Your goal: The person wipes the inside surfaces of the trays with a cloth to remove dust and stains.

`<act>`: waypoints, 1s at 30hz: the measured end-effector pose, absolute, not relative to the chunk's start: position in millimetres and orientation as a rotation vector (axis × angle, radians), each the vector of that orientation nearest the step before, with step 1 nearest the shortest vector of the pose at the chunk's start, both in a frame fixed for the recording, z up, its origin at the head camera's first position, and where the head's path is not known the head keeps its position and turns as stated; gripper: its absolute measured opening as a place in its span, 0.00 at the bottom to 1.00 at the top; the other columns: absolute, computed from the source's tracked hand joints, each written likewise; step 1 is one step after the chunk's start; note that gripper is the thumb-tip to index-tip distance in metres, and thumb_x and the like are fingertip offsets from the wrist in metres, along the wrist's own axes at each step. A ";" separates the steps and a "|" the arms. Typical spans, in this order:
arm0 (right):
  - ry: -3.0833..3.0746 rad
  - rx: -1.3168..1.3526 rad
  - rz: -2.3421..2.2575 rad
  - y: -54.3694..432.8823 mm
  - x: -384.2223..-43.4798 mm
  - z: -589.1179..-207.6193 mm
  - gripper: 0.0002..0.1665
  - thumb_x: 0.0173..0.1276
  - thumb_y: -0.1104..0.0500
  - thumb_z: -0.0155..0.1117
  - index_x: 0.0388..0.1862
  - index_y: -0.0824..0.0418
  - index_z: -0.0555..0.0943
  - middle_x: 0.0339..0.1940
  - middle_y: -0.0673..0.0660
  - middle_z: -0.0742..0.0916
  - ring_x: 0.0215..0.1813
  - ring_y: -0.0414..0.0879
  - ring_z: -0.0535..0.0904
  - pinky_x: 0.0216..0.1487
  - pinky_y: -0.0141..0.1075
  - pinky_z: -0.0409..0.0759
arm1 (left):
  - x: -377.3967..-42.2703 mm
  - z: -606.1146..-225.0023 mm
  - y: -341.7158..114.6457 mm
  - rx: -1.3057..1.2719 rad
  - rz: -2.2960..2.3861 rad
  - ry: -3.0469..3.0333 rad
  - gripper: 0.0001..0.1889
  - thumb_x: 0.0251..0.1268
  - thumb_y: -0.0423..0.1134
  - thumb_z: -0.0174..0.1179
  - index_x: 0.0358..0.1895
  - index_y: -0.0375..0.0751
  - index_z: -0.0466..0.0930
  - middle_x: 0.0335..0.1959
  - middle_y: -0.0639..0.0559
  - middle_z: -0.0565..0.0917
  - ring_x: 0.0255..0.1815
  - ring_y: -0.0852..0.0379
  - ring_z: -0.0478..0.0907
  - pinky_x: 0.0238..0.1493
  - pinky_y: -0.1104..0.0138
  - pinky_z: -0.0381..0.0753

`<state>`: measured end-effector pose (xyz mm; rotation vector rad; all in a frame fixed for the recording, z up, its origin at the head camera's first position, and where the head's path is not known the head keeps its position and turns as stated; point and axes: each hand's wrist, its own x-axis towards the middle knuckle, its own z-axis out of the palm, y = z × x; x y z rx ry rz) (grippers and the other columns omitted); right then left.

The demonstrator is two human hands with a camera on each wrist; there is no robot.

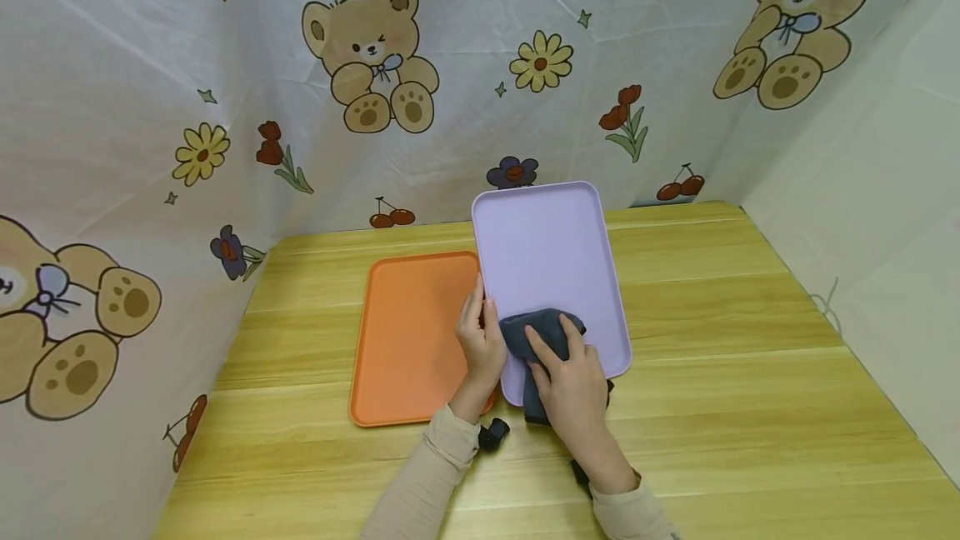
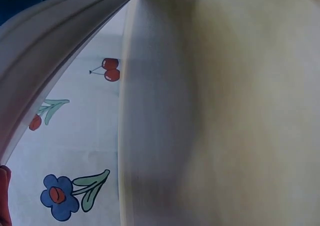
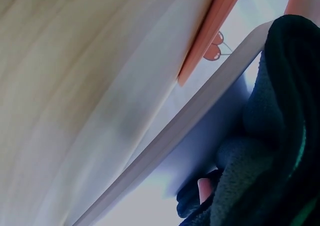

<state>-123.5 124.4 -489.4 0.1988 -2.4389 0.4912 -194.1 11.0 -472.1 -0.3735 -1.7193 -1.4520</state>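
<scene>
A light purple rectangular tray (image 1: 551, 248) is raised off the table and tilted, its left side overlapping an orange tray (image 1: 412, 340) in the head view. My left hand (image 1: 482, 344) holds the purple tray at its left edge, thumb on the near side of the rim. On the tray's lower part, my right hand (image 1: 573, 386) grips a bunched dark grey-blue cloth (image 1: 536, 332), fingers spread over it. Part of the cloth hangs past the tray's near edge. In the right wrist view the cloth (image 3: 250, 171) lies against the tray's inner face, with one fingertip (image 3: 204, 190) showing.
The orange tray lies flat on the wood-patterned table (image 1: 720, 340). Behind and to the left hangs a white sheet (image 1: 465, 23) printed with bears and flowers. A pale wall (image 1: 885, 190) bounds the right side, with a thin cord (image 1: 827, 307) beside the table edge.
</scene>
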 end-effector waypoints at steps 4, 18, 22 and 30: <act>-2.450 0.232 0.478 121.3 -121.1 -489.7 0.34 0.46 0.60 0.82 0.56 0.47 0.85 0.63 0.70 0.78 0.30 0.59 0.73 0.25 0.45 0.75 | -192.8 -469.4 10.4 -0.364 -1.448 -1.734 0.18 0.60 0.11 0.48 0.55 0.08 0.69 0.36 0.25 0.79 0.23 0.43 0.72 0.25 0.68 0.71; -2.449 0.273 0.448 130.4 -123.3 -492.9 0.34 0.45 0.59 0.83 0.55 0.44 0.85 0.63 0.67 0.78 0.31 0.59 0.75 0.26 0.46 0.77 | -207.5 -495.6 11.1 -0.331 -1.411 -1.732 0.18 0.59 0.11 0.49 0.55 0.09 0.71 0.36 0.25 0.80 0.18 0.47 0.68 0.21 0.69 0.67; -2.453 0.269 0.452 136.8 -124.4 -494.4 0.34 0.45 0.59 0.83 0.55 0.44 0.85 0.63 0.67 0.79 0.29 0.58 0.74 0.25 0.46 0.76 | -210.7 -502.7 10.7 -0.329 -1.421 -1.732 0.19 0.61 0.13 0.50 0.56 0.11 0.71 0.31 0.30 0.80 0.17 0.51 0.65 0.20 0.71 0.65; -2.487 0.217 0.469 150.8 -127.4 -495.0 0.33 0.47 0.60 0.82 0.55 0.45 0.85 0.63 0.66 0.79 0.29 0.60 0.75 0.21 0.45 0.74 | -211.1 -504.5 8.7 -0.317 -1.426 -1.735 0.19 0.65 0.18 0.51 0.59 0.18 0.73 0.29 0.36 0.79 0.20 0.53 0.67 0.22 0.71 0.68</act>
